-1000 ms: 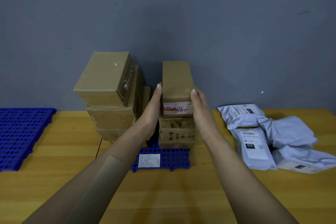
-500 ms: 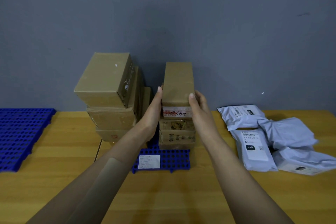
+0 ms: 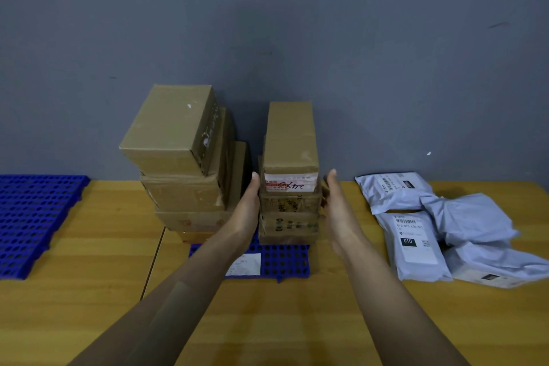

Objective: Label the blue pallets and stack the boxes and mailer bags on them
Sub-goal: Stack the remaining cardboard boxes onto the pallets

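A narrow brown box (image 3: 291, 140) with a red-and-white label tops a short stack on the small blue pallet (image 3: 285, 261), which carries a white label (image 3: 245, 264) at its front. My left hand (image 3: 246, 214) lies flat beside the stack's left side, fingers straight. My right hand (image 3: 337, 205) hovers a little off the stack's right side, palm facing it, holding nothing. A taller stack of bigger brown boxes (image 3: 178, 140) stands on the pallet's left part. Several grey mailer bags (image 3: 416, 244) lie on the table to the right.
A second, larger blue pallet (image 3: 32, 217) lies at the table's left edge. The wooden table (image 3: 267, 321) has a seam running near the left stack. A grey wall stands right behind the boxes.
Both hands have let go of the narrow top box, which now rests on the stack. The hands have dropped lower and the right one has pulled away to the right.
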